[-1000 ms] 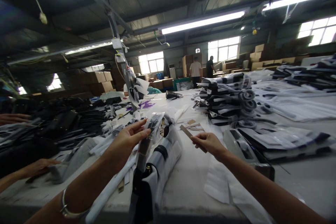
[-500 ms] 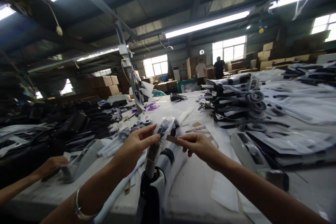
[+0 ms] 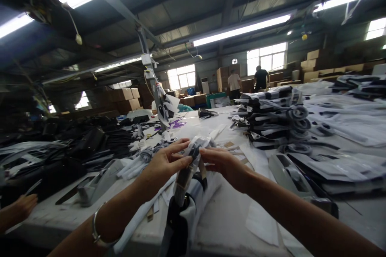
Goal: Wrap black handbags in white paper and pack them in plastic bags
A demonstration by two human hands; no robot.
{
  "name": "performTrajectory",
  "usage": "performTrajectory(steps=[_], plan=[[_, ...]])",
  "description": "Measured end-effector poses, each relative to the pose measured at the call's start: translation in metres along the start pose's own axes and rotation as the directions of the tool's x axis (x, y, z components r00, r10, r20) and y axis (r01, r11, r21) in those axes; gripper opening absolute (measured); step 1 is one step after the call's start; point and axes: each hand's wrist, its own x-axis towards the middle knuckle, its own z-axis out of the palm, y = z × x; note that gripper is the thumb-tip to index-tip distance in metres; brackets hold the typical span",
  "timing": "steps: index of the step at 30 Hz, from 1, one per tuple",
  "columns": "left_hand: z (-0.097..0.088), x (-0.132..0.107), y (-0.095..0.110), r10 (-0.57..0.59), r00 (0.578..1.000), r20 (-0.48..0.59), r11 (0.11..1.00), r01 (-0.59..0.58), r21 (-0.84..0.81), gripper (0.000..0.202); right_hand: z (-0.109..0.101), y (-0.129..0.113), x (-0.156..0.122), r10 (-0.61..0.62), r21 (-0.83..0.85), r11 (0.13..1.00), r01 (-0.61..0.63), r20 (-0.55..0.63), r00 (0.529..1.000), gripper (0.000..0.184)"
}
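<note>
My left hand (image 3: 170, 162) is closed with thumb and fingers around a dark strap wrapped in clear plastic (image 3: 184, 178). At the strap's upper end, my right hand (image 3: 226, 166) pinches a brown strip (image 3: 202, 168) against the wrapping, its lower part hanging below the fingers. Beneath both hands lies a long black-and-white bundle (image 3: 181, 225) in translucent wrapping, reaching toward the front edge of the table. What exactly the bundle is, I cannot tell.
Grey tape dispensers stand to the left (image 3: 101, 180) and right (image 3: 289, 176). A stack of wrapped black-and-white bundles (image 3: 268, 116) rises behind the right one. Black goods (image 3: 81, 148) are heaped at left, near a co-worker's hand (image 3: 25, 207). A metal post (image 3: 157, 88) stands behind the table.
My right hand has moved left, bringing the brown strip against the plastic wrapping, where it now hangs downward. The co-worker's hand has shifted left, away from the left dispenser.
</note>
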Motion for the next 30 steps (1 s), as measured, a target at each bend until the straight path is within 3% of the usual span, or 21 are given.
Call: performTrajectory(steps=[2, 5, 10, 14, 16, 19, 21, 24, 27, 30], plan=[[-0.001, 0.0, 0.001, 0.009, 1.0, -0.007, 1.0, -0.009, 0.023, 0.045, 0.002, -0.002, 0.001, 0.021, -0.022, 1.0, -0.022, -0.023, 0.999, 0.039], [0.001, 0.0, -0.003, -0.002, 1.0, -0.026, 1.0, 0.003, 0.021, 0.051, 0.006, -0.002, 0.004, 0.044, 0.01, 0.999, -0.043, -0.112, 0.993, 0.033], [0.007, 0.0, -0.015, -0.028, 0.994, -0.11, 0.988, 0.01, -0.156, 0.098, 0.009, -0.001, 0.01, 0.065, 0.036, 0.998, -0.059, -0.198, 0.978, 0.027], [0.012, 0.0, -0.018, -0.043, 0.996, -0.08, 0.95, 0.016, -0.312, 0.113, 0.008, -0.002, 0.013, 0.074, 0.031, 0.997, -0.069, -0.216, 0.974, 0.027], [0.014, -0.001, -0.017, -0.034, 0.998, -0.048, 0.933, 0.015, -0.358, 0.114, 0.006, -0.001, 0.012, 0.071, 0.074, 0.996, -0.059, -0.177, 0.982, 0.025], [0.014, -0.001, -0.016, -0.029, 0.995, -0.098, 0.941, -0.006, -0.337, 0.112, 0.004, 0.003, 0.007, 0.096, 0.233, 0.97, -0.066, -0.118, 0.988, 0.023], [0.013, -0.001, -0.018, -0.032, 0.991, -0.126, 0.947, -0.011, -0.32, 0.109, 0.004, 0.009, 0.002, 0.123, 0.367, 0.928, -0.068, -0.128, 0.984, 0.021], [0.013, -0.001, -0.021, -0.042, 0.995, -0.088, 0.938, 0.009, -0.346, 0.102, 0.008, 0.019, -0.006, 0.115, 0.488, 0.872, -0.024, -0.157, 0.981, 0.016], [0.015, -0.001, -0.024, -0.023, 0.998, -0.061, 0.926, -0.002, -0.378, 0.095, 0.016, 0.027, -0.012, -0.003, 0.455, 0.888, 0.071, -0.149, 0.989, 0.021], [0.018, -0.002, -0.026, 0.019, 0.998, -0.068, 0.913, -0.045, -0.406, 0.083, 0.025, 0.03, -0.014, -0.134, 0.313, 0.933, 0.176, -0.151, 0.979, 0.028]])
